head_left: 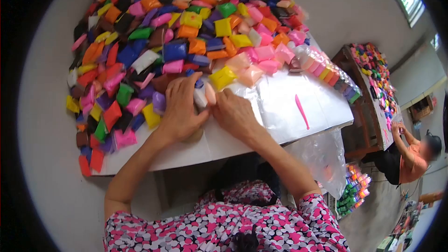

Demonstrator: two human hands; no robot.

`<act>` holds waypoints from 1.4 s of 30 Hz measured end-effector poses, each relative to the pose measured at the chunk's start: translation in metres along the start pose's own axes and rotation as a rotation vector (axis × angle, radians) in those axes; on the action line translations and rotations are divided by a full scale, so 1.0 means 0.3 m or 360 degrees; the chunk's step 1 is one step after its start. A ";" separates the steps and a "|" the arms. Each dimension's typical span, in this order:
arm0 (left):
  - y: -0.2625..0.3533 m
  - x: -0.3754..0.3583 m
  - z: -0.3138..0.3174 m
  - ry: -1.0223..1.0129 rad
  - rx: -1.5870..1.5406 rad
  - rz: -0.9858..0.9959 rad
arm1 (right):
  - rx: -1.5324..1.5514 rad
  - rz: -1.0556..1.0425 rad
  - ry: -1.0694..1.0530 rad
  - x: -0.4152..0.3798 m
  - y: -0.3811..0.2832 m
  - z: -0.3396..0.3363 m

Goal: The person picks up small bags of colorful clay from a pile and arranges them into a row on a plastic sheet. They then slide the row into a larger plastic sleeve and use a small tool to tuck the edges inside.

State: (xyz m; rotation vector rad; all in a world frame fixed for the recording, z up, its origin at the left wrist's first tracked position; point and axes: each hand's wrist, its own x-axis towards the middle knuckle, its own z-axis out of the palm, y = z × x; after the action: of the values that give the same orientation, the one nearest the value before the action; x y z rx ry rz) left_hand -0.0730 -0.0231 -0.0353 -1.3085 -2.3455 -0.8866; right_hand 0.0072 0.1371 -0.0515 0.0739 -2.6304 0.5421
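My left hand (181, 107) is curled around a small white piece (199, 97) that looks like modelling clay, with a bit of dark blue at its top. Against it, between my hands, is a peach-coloured lump (210, 94). The closed fingers of my right hand (234, 115) touch that lump's lower right side; whether they pinch it is hard to see. A brownish thing shows partly beneath my left wrist. Just beyond my hands lie a yellow packet (222, 78) and a peach packet (251, 75) of soft clay.
A big heap of coloured clay packets (175, 50) covers the far and left table. On the white tabletop (280, 102) lies a pink modelling tool (302, 112). Bagged clay strips (329, 72) sit at the right edge. A clear plastic bag (322, 158) hangs below. Another person (413, 158) works at a table (361, 107).
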 end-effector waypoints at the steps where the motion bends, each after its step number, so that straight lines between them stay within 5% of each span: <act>1: 0.008 0.009 -0.011 -0.0039 -0.0047 0.0038 | 0.0000 0.0024 -0.0010 -0.003 -0.003 -0.001; 22: 0.019 0.058 -0.026 -0.0351 -0.0281 0.0200 | -0.0031 -0.0033 0.0195 -0.050 0.008 0.071; 42: 0.022 0.053 -0.013 -0.0301 -0.0381 0.0156 | -0.0151 -0.0078 0.0230 -0.061 -0.007 0.068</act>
State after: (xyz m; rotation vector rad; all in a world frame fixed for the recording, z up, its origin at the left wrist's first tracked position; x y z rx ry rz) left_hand -0.0760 -0.0127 -0.0213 -1.6536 -2.3445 -1.0821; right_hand 0.0154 0.1267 -0.0755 0.0666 -2.5024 0.3906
